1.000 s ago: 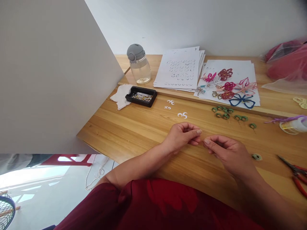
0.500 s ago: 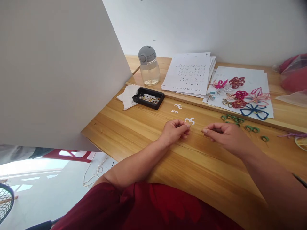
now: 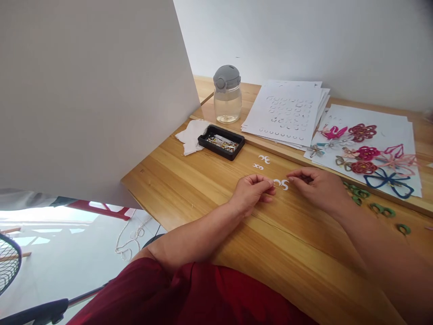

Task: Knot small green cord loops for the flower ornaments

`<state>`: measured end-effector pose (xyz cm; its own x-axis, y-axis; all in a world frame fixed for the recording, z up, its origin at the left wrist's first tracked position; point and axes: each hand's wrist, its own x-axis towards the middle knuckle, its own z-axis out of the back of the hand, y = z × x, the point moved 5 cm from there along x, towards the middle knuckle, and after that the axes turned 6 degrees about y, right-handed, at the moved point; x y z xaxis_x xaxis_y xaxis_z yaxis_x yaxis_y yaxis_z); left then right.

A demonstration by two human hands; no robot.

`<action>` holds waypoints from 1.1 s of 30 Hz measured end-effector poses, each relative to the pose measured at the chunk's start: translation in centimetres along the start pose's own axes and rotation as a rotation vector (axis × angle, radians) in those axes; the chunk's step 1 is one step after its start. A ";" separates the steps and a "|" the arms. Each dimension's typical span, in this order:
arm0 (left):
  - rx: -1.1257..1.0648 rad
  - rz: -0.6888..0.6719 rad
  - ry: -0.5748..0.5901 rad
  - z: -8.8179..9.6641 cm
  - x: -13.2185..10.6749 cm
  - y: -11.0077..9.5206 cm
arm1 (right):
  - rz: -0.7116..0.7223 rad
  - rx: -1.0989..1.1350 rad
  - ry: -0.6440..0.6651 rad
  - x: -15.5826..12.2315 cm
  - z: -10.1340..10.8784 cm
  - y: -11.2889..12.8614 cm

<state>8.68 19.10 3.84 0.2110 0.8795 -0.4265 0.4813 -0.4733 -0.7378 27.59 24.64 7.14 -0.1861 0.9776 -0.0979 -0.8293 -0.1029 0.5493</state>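
The pale wooden tabletop [image 3: 176,194] carries everything, a raised step running along its back. On that step lie a stack of white printed paper sheets [image 3: 259,108] and, beside it, more white paper bearing red, pink and blue fabric-like flowers [image 3: 363,167]. A clear bottle with a grey lid [image 3: 228,101] stands upright left of the stack; below it sits a black rectangular tray [image 3: 216,151] of small beads. The left hand [image 3: 252,192] has its grip together at thumb and fingertips; the right hand's [image 3: 320,187] is likewise closed to a pinch. Whether something thin is between them, I cannot tell. Green ring-shaped loops [image 3: 363,193] lie just beyond the right wrist. Smallest are the flat white crescent pieces [image 3: 286,183], the nearest pair lying between the two hands' fingertips. Fine fingertip work seems in hand, calling for light, steady pinching.
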 end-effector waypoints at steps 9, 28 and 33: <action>-0.198 -0.159 -0.177 0.7 0.7 -0.9 | 0.070 -0.103 0.019 5.3 -1.0 1.7; -0.162 -0.181 -0.210 0.8 0.7 -1.3 | 0.085 -0.277 0.176 9.0 -1.4 5.9; -0.198 -0.182 -0.200 0.8 0.7 -1.5 | 0.019 -0.089 0.113 7.5 0.1 5.3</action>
<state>7.42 20.37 4.18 -0.0554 0.9124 -0.4054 0.6557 -0.2730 -0.7040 21.87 31.43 9.35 -0.2564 0.9490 -0.1837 -0.8673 -0.1420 0.4771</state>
